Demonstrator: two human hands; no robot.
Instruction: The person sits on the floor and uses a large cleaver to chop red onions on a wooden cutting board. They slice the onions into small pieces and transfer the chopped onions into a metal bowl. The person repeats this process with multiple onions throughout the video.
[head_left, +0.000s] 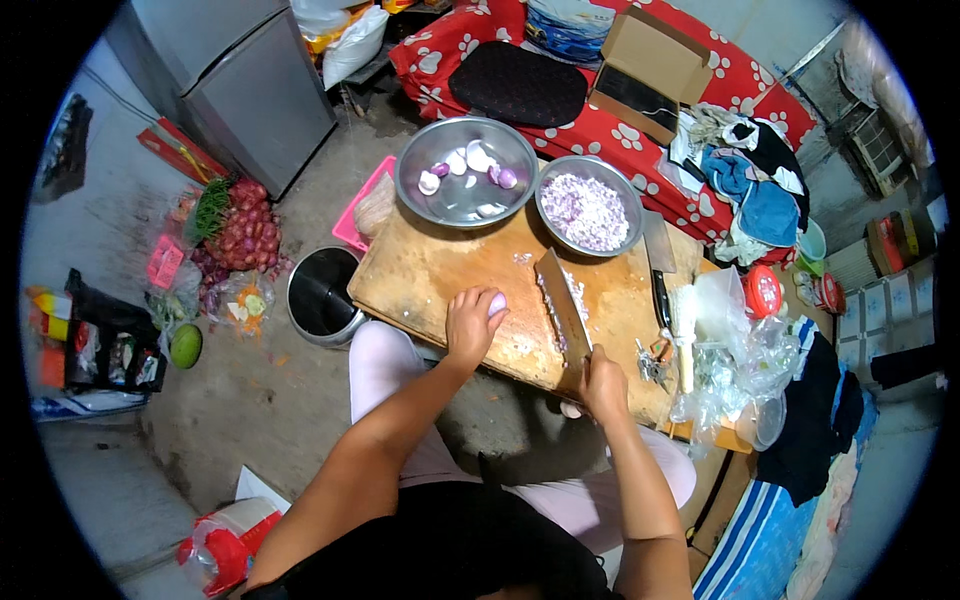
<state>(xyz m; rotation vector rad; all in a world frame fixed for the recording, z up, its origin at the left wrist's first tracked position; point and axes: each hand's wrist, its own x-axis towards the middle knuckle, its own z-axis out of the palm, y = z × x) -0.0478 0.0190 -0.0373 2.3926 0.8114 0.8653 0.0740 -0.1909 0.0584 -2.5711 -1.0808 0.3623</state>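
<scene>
My left hand (471, 324) has its fingers around a peeled shallot (497, 303) on the wooden cutting board (420, 277). In my right hand (604, 386) is the handle of a broad-bladed cleaver (564, 304). Its blade rests on the board, with chopped shallot bits (577, 296) along both sides. Behind, a large steel bowl (420, 206) holds several peeled shallot pieces (480, 156). To its right, a smaller steel bowl (636, 217) is heaped with minced shallot (585, 210).
A second cleaver (660, 262) lies at the board's right, near keys (652, 365) and clear plastic bags (750, 367). Left of the board stand a steel pot (330, 334) and a pink basket (349, 225). A net of red shallots (244, 232) sits by the refrigerator (259, 105). Beyond is a red sofa (626, 136).
</scene>
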